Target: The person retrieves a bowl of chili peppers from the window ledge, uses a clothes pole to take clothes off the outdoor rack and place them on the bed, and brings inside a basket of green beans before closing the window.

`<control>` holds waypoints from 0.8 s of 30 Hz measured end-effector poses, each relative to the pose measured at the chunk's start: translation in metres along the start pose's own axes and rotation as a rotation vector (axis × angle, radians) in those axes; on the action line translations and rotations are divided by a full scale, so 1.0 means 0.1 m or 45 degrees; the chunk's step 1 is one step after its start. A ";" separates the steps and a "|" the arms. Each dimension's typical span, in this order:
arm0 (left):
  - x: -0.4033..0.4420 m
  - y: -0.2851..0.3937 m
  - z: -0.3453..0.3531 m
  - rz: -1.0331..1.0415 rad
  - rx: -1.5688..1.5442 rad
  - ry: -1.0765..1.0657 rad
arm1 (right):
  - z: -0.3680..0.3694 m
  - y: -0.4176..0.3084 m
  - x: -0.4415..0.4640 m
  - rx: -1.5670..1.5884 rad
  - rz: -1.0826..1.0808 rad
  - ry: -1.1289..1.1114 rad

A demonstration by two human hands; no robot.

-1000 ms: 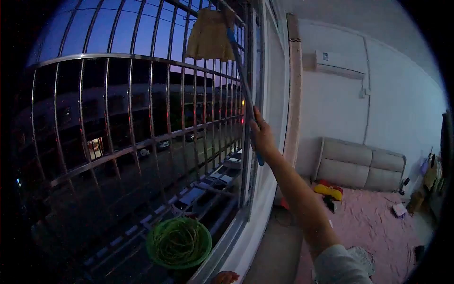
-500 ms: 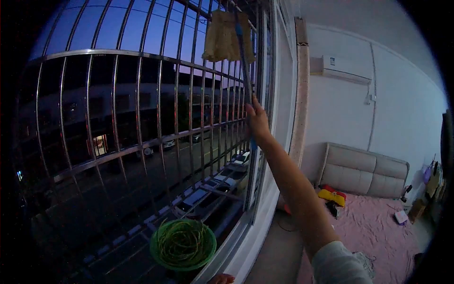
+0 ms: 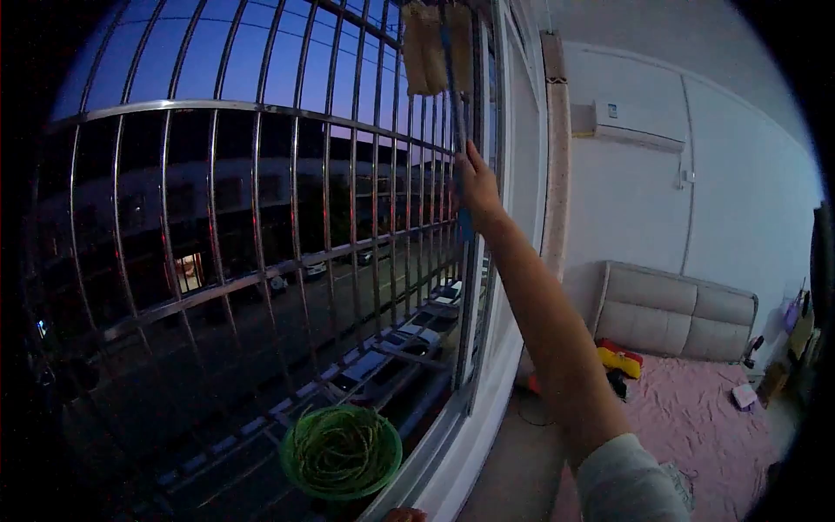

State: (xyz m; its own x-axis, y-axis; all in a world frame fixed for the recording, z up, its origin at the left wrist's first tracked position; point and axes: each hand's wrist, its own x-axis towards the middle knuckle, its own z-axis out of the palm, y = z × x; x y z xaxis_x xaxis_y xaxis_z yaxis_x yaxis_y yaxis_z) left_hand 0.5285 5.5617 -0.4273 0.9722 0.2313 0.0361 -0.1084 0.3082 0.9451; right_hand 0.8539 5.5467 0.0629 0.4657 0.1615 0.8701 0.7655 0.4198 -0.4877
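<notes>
My right hand (image 3: 478, 190) is raised at the window opening, its fingers wrapped round a long pole (image 3: 452, 78) with blue parts. The pole runs up in front of a yellowish-beige cloth item (image 3: 425, 52) that hangs near the top of the metal bars. Only a small part of my left hand (image 3: 405, 515) shows at the bottom edge, by the window frame; its fingers cannot be made out. A green basket (image 3: 396, 452) with thin, stringy greenish strands sits outside the window, left of the sill.
Metal window bars (image 3: 252, 106) fill the left side, with a dark street and parked cars beyond. The white window frame (image 3: 474, 452) runs beside my arm. On the right are a bed (image 3: 687, 418), its padded headboard (image 3: 678, 309) and an air conditioner (image 3: 639, 126).
My right hand has moved higher with the pole. The hanging cloth now appears higher and farther right. The view has shifted slightly, and less of my left hand shows.
</notes>
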 end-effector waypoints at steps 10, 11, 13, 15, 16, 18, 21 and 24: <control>-0.14 0.15 0.03 0.133 0.055 0.206 | -0.17 -0.46 -0.40 0.228 0.177 -0.093; -0.17 0.20 0.05 0.164 0.075 0.247 | -0.21 -0.45 -0.49 0.186 0.189 -0.114; -0.21 0.30 0.09 0.244 0.120 0.349 | -0.21 -0.38 -0.68 0.188 0.138 -0.068; -0.26 0.44 0.16 0.343 0.181 0.456 | -0.25 -0.36 -0.98 0.212 0.117 -0.073; -0.28 0.52 0.20 0.393 0.212 0.507 | -0.28 -0.18 -1.03 0.104 -0.124 -0.059; -0.30 0.72 0.32 0.479 0.277 0.591 | -0.43 -0.06 -1.41 0.171 0.094 -0.117; -0.22 1.12 0.44 0.612 0.388 0.676 | -0.53 -0.25 -2.14 0.229 0.357 -0.242; 0.01 1.39 0.24 1.012 0.586 0.696 | -0.78 0.02 -2.85 0.127 0.294 -0.293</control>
State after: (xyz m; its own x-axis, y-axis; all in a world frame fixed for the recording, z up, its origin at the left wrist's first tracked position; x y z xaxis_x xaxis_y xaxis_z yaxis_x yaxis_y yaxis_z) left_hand 0.5191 5.5827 -0.2881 0.4198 0.6302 0.6531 -0.4700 -0.4647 0.7505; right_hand 0.7578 5.4319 -0.1917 0.5008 0.4548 0.7364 0.5988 0.4323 -0.6742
